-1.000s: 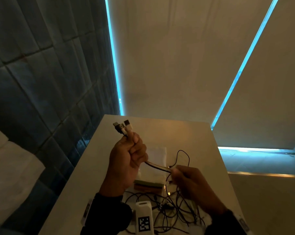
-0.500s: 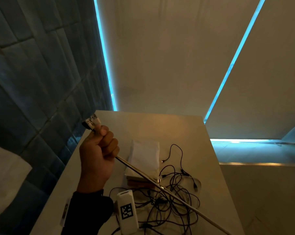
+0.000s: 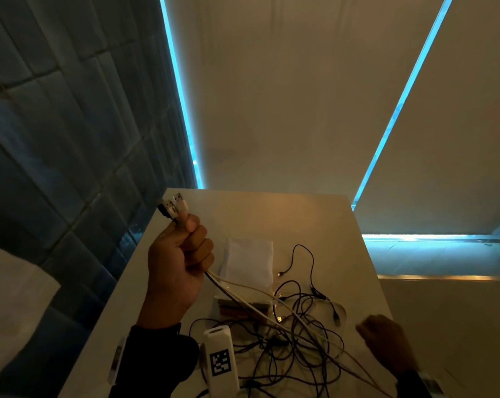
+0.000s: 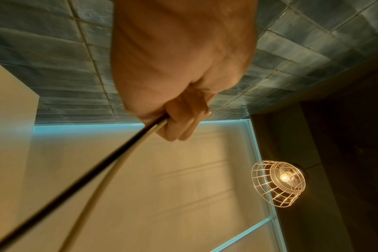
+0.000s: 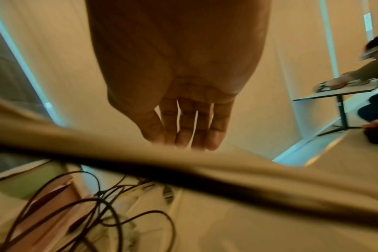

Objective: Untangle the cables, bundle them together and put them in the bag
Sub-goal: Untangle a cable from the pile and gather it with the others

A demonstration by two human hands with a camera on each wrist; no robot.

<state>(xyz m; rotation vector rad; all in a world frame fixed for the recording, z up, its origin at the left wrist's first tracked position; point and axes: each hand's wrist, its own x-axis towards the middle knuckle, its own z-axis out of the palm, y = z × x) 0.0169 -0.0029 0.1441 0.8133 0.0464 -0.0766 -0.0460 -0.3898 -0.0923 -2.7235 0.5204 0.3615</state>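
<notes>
My left hand (image 3: pixel 182 259) is raised over the table's left side and grips a bunch of white and black cables. Their USB plugs (image 3: pixel 174 206) stick out above the fist. The held cables (image 3: pixel 271 308) run down and right across a tangle of thin black cables (image 3: pixel 297 343) on the table. In the left wrist view the left hand (image 4: pixel 179 110) is curled round a black and a white cable (image 4: pixel 110 163). My right hand (image 3: pixel 386 349) hovers at the lower right; in its wrist view the right hand (image 5: pixel 183 129) has straight fingers and holds nothing, with blurred cable strands (image 5: pixel 205 172) crossing below it. A flat white bag (image 3: pixel 248 262) lies behind the tangle.
The white table (image 3: pixel 315 219) is narrow, with a tiled wall (image 3: pixel 56 139) at its left and a drop at its right edge. Brown and green flat items (image 3: pixel 231 307) lie under the bag's near end. A caged lamp (image 4: pixel 278 183) glows overhead. Another person (image 5: pixel 373 68) works at a far table.
My right hand slid down the cables out of view, then let go and has come back into view at the lower right. The taut cables have slackened and spread.
</notes>
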